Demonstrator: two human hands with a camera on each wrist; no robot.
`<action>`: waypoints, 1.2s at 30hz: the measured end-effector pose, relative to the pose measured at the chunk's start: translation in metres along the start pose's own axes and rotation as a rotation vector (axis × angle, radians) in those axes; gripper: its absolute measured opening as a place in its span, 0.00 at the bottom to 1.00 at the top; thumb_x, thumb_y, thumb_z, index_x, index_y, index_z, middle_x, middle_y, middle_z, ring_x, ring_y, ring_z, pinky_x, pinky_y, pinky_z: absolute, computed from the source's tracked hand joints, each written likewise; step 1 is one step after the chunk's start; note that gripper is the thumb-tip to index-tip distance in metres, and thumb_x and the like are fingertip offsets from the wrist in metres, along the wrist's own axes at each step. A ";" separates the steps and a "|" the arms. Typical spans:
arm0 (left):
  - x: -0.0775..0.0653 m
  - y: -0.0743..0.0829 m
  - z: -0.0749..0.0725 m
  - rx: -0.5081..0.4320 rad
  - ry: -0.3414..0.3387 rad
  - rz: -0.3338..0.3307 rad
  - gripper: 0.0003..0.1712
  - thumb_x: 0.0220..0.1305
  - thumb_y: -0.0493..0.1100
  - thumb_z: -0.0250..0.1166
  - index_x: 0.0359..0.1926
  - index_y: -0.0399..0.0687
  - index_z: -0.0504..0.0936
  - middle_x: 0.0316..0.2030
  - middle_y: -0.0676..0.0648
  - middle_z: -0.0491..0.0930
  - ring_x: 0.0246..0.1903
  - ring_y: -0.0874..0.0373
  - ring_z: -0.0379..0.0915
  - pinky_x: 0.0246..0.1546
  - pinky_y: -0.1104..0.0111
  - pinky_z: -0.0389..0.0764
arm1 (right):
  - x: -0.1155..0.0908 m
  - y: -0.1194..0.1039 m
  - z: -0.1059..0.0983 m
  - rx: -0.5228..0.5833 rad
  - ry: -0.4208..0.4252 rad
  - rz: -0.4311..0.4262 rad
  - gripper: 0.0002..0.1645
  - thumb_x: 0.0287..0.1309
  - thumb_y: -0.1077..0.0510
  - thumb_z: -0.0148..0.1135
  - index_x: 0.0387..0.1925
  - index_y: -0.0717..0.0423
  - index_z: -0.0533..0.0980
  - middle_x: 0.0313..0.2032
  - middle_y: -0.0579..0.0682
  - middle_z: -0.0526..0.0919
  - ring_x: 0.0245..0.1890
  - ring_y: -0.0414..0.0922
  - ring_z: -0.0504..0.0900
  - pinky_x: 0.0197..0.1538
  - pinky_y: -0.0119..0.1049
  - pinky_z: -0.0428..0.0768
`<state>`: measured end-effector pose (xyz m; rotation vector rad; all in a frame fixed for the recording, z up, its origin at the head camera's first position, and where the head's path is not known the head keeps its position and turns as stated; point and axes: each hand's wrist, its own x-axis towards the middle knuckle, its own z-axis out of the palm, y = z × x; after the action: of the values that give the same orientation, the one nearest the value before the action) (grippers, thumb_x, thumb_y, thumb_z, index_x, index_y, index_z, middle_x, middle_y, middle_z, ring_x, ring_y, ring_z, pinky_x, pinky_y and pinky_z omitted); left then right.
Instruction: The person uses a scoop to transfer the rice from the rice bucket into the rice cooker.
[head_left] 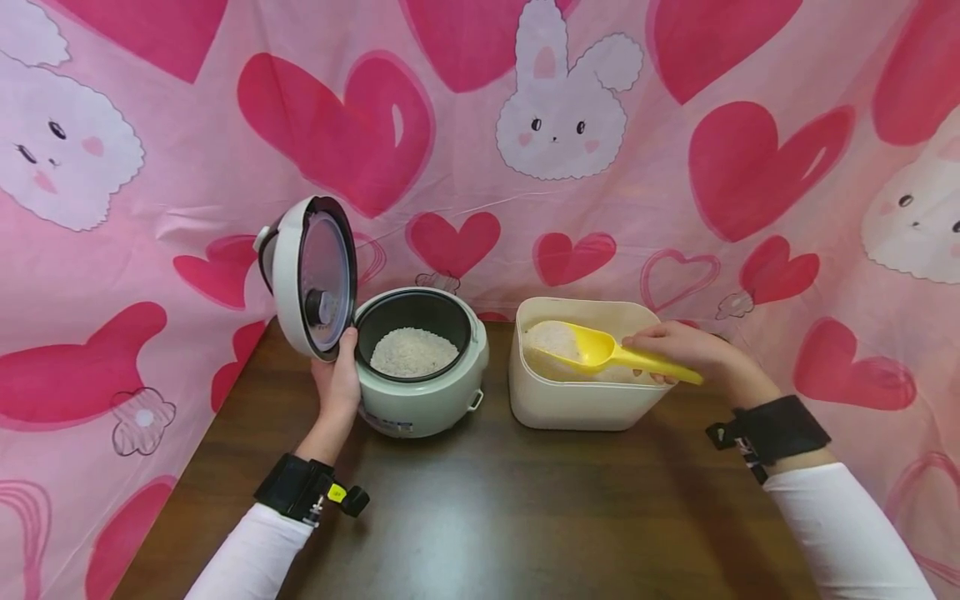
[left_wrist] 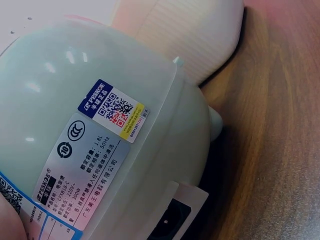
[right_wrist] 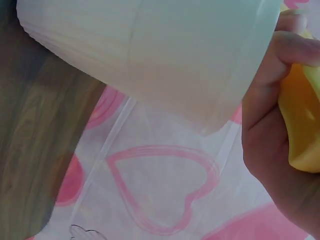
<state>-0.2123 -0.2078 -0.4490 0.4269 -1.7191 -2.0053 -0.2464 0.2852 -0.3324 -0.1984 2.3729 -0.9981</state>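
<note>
A pale green rice cooker [head_left: 423, 408] stands on the table with white rice [head_left: 415, 352] in its dark inner pot. Its lid [head_left: 288, 279] is raised on the left side. My left hand [head_left: 339, 385] grips the lid's lower edge, thumb in front; the fingers behind are mostly hidden. In the left wrist view the cooker's labelled side [left_wrist: 150, 150] fills much of the picture. My right hand [head_left: 678, 348] holds a yellow scoop [head_left: 596, 350] by its handle. The scoop's bowl lies inside a cream bin [head_left: 577, 407], with rice heaped in and around it.
The brown wooden table [head_left: 480, 517] carries the cooker and, to its right, the bin, a small gap between them. Behind both hangs a pink cloth [head_left: 465, 183] printed with hearts and rabbits. A power socket [left_wrist: 175, 217] shows low on the cooker's side.
</note>
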 end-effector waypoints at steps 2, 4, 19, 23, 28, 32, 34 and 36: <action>0.000 0.000 0.000 0.002 -0.003 0.001 0.33 0.75 0.52 0.60 0.75 0.46 0.67 0.71 0.45 0.71 0.69 0.54 0.65 0.76 0.61 0.59 | -0.002 0.004 -0.002 0.021 0.006 -0.002 0.32 0.74 0.37 0.57 0.48 0.64 0.80 0.31 0.57 0.84 0.25 0.52 0.81 0.30 0.33 0.81; 0.000 0.000 -0.001 0.006 -0.004 0.000 0.33 0.75 0.52 0.60 0.75 0.46 0.67 0.71 0.45 0.71 0.69 0.54 0.65 0.76 0.61 0.59 | -0.003 0.007 -0.003 0.053 0.005 -0.009 0.31 0.75 0.39 0.56 0.48 0.66 0.79 0.31 0.57 0.84 0.24 0.51 0.81 0.29 0.33 0.81; -0.001 0.000 -0.001 0.018 -0.002 -0.017 0.35 0.74 0.53 0.60 0.76 0.47 0.65 0.72 0.46 0.70 0.70 0.53 0.63 0.77 0.59 0.57 | -0.007 0.016 -0.012 0.163 -0.015 -0.100 0.29 0.81 0.43 0.48 0.47 0.66 0.79 0.29 0.56 0.84 0.22 0.47 0.82 0.27 0.32 0.81; -0.002 0.002 0.000 0.017 0.006 -0.005 0.35 0.74 0.53 0.61 0.75 0.46 0.65 0.72 0.45 0.70 0.70 0.53 0.64 0.76 0.60 0.58 | -0.005 0.012 -0.013 0.172 -0.026 -0.128 0.29 0.81 0.44 0.48 0.47 0.69 0.79 0.28 0.54 0.84 0.22 0.46 0.82 0.27 0.32 0.81; -0.001 0.001 -0.001 0.005 0.013 -0.003 0.35 0.74 0.52 0.61 0.75 0.45 0.66 0.71 0.44 0.71 0.69 0.53 0.64 0.76 0.61 0.59 | 0.002 0.002 -0.010 0.160 -0.036 -0.129 0.29 0.80 0.45 0.49 0.45 0.69 0.80 0.27 0.53 0.84 0.22 0.45 0.81 0.26 0.32 0.81; 0.000 0.000 -0.001 0.016 0.015 0.001 0.34 0.74 0.53 0.61 0.74 0.45 0.67 0.70 0.44 0.72 0.69 0.53 0.65 0.75 0.61 0.59 | 0.009 -0.009 -0.007 0.143 -0.042 -0.148 0.27 0.80 0.45 0.50 0.43 0.66 0.81 0.26 0.52 0.83 0.21 0.45 0.80 0.26 0.32 0.81; 0.001 0.000 -0.001 0.022 0.012 -0.003 0.34 0.74 0.54 0.61 0.74 0.45 0.68 0.70 0.44 0.72 0.68 0.53 0.66 0.75 0.60 0.60 | 0.012 -0.015 -0.006 0.132 -0.045 -0.156 0.27 0.80 0.46 0.50 0.43 0.67 0.81 0.26 0.52 0.83 0.21 0.45 0.81 0.27 0.32 0.81; 0.002 -0.001 -0.001 0.018 0.017 -0.004 0.34 0.73 0.54 0.61 0.73 0.44 0.68 0.69 0.43 0.73 0.68 0.53 0.66 0.75 0.61 0.60 | 0.014 -0.021 -0.006 0.119 -0.045 -0.151 0.26 0.79 0.45 0.51 0.42 0.65 0.81 0.26 0.53 0.83 0.22 0.46 0.81 0.28 0.33 0.82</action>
<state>-0.2132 -0.2094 -0.4501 0.4525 -1.7288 -1.9848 -0.2626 0.2689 -0.3204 -0.3550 2.2766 -1.1891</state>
